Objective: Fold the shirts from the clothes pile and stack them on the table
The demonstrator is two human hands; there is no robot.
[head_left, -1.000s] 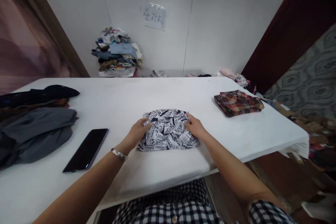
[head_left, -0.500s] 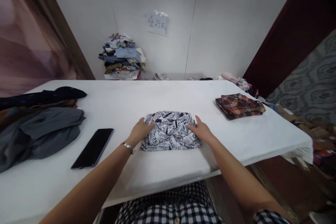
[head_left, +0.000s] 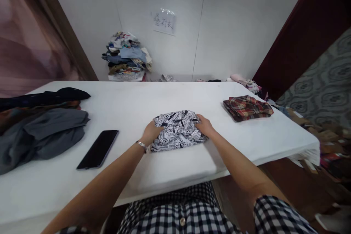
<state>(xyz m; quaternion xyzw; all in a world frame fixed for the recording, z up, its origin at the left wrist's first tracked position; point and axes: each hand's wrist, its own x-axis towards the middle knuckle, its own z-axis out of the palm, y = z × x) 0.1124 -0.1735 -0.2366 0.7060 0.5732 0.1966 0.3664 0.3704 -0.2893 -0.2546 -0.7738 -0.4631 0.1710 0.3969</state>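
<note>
A folded black-and-white newspaper-print shirt (head_left: 179, 131) lies near the front of the white table. My left hand (head_left: 152, 132) grips its left side, thumb on top and the other fingers hidden at the edge. On the opposite side, my right hand (head_left: 204, 125) holds the shirt the same way, thumb over the print. The cloth bunches a little between both hands, and its far edge looks slightly raised at the right.
A folded red plaid garment (head_left: 248, 108) rests on the right of the table (head_left: 131, 98). To the left are a black phone (head_left: 98, 150) and a heap of dark clothes (head_left: 44, 135). Behind the table, a tall clothes pile (head_left: 127, 56) stands against the wall, beneath and left of a paper sign (head_left: 164, 22).
My fingers have closed in on the shirt's two sides. The shirt has tilted slightly, its right side shifting away from me. My view has shifted a little.
</note>
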